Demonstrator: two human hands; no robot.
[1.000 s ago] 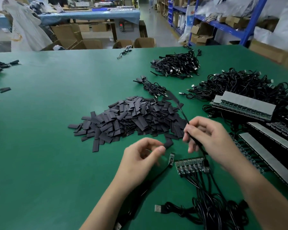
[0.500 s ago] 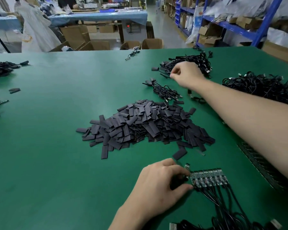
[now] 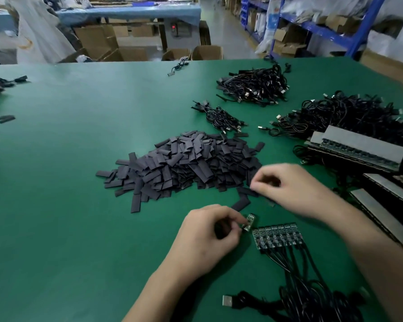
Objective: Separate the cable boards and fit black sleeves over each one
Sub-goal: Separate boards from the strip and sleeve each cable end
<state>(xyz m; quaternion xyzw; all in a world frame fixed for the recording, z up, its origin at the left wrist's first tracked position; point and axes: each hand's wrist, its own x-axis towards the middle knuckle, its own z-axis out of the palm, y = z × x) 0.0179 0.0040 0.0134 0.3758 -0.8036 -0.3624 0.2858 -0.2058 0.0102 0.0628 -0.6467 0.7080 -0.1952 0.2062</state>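
My left hand (image 3: 209, 235) pinches a single small green cable board (image 3: 249, 221) just above the green table (image 3: 56, 228). Right of it lies a joined strip of several cable boards (image 3: 277, 235), black cables trailing toward me. My right hand (image 3: 286, 187) is at the near right edge of a big pile of flat black sleeves (image 3: 186, 163), fingers curled and pinching at a sleeve (image 3: 249, 191) there; motion blur hides how firm the hold is. A loose sleeve (image 3: 240, 204) lies between the hands.
Bundles of finished black USB cables (image 3: 254, 86) and a smaller bundle (image 3: 219, 117) lie beyond the pile. More cables (image 3: 340, 112) and stacked board panels (image 3: 358, 147) fill the right side. A USB plug (image 3: 227, 300) lies near me. Boxes and shelves stand beyond the table.
My right hand came back from the far cable bundle to the near edge of the sleeve pile. My left hand lifted the single board slightly and stays beside the strip.
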